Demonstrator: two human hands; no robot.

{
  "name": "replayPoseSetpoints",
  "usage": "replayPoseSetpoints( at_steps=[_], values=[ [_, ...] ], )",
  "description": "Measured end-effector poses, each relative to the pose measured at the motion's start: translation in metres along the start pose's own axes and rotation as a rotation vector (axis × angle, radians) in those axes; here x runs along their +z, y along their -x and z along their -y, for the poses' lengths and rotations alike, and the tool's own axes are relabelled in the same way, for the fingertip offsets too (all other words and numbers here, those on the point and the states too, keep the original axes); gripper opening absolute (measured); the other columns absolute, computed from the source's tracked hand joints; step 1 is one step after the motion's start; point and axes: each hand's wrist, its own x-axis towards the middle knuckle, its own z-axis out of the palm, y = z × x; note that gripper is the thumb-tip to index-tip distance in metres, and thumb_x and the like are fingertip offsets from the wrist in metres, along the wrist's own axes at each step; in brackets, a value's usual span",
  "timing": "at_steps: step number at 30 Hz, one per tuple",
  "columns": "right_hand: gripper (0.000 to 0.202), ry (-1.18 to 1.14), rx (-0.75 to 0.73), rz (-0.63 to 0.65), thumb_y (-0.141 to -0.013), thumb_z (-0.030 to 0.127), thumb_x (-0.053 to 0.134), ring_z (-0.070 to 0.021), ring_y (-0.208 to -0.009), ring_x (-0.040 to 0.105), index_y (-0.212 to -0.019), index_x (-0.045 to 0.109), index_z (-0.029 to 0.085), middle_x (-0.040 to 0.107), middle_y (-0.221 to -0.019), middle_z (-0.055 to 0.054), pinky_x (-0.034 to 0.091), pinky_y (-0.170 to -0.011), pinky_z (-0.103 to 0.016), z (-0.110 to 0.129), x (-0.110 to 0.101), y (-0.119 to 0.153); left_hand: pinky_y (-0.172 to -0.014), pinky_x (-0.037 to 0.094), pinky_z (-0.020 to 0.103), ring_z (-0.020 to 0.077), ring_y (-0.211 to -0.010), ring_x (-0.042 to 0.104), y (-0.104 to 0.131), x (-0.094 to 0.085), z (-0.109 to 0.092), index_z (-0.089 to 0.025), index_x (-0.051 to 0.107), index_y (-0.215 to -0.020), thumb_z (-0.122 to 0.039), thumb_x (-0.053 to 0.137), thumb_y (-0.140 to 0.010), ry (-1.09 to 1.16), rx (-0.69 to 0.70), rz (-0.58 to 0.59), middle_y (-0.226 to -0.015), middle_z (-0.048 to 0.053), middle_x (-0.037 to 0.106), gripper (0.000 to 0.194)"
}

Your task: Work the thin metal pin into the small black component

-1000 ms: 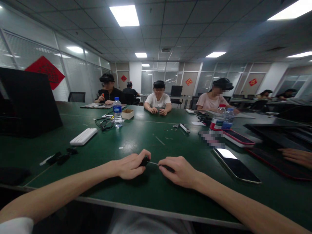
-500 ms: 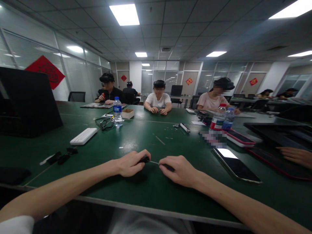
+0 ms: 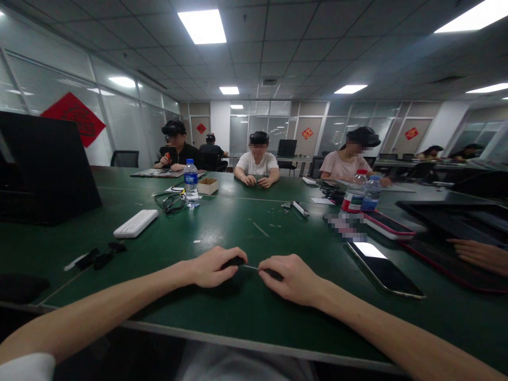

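My left hand (image 3: 218,266), near the middle of the table's front part, is closed around a small black handle-like piece (image 3: 233,262). A thin, pale metal-looking rod (image 3: 250,267) spans the gap between my hands. My right hand (image 3: 291,276) is closed on a dark piece (image 3: 273,273) at the rod's other end. Fingers cover most of both pieces, so their exact kind is unclear. Both hands are low over the green table (image 3: 222,323), palms down.
A phone (image 3: 391,272) lies right of my right hand, beyond it another person's hand (image 3: 478,254). A white box-like device (image 3: 136,223), black scraps (image 3: 93,258) and a water bottle (image 3: 191,185) are leftward. Several people wearing headsets sit across the table.
The black piece in my left hand has turned slightly, and my left fingers have shifted a little over it. My right hand is almost unmoved.
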Motion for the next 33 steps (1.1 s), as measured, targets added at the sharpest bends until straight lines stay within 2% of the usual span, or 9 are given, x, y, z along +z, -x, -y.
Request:
replayPoseSetpoints(
  at_steps=[9, 21, 33],
  values=[
    [0.023, 0.008, -0.013, -0.029, -0.097, 0.029, 0.051, -0.0150, -0.073, 0.066, -0.103, 0.071, 0.018, 0.073, -0.087, -0.005, 0.047, -0.066, -0.024, 0.0001, 0.0010, 0.0005, -0.059, 0.040, 0.022, 0.0135, -0.063, 0.057, -0.0009, 0.0005, -0.0008, -0.019, 0.052, -0.122, -0.022, 0.051, -0.092, 0.007, -0.013, 0.012, -0.080, 0.000, 0.062, 0.031],
    [0.024, -0.008, 0.000, -0.022, -0.097, 0.029, 0.051, -0.0148, -0.072, 0.066, -0.103, 0.071, 0.018, 0.073, -0.088, -0.005, 0.048, -0.066, -0.024, 0.0004, -0.0005, -0.0003, -0.056, 0.040, 0.022, 0.0134, -0.061, 0.057, -0.0018, 0.0002, -0.0013, -0.019, 0.052, -0.125, -0.034, 0.050, -0.097, 0.006, -0.034, 0.016, -0.080, 0.001, 0.064, 0.031],
    [0.024, -0.001, 0.015, -0.018, -0.096, 0.029, 0.051, -0.0156, -0.074, 0.067, -0.104, 0.072, 0.019, 0.074, -0.090, -0.005, 0.049, -0.068, -0.025, -0.0001, 0.0010, -0.0006, -0.057, 0.040, 0.023, 0.0141, -0.062, 0.059, -0.0012, 0.0013, -0.0011, -0.018, 0.053, -0.126, -0.037, 0.048, -0.099, -0.018, -0.054, 0.020, -0.082, 0.002, 0.065, 0.033]
  ],
)
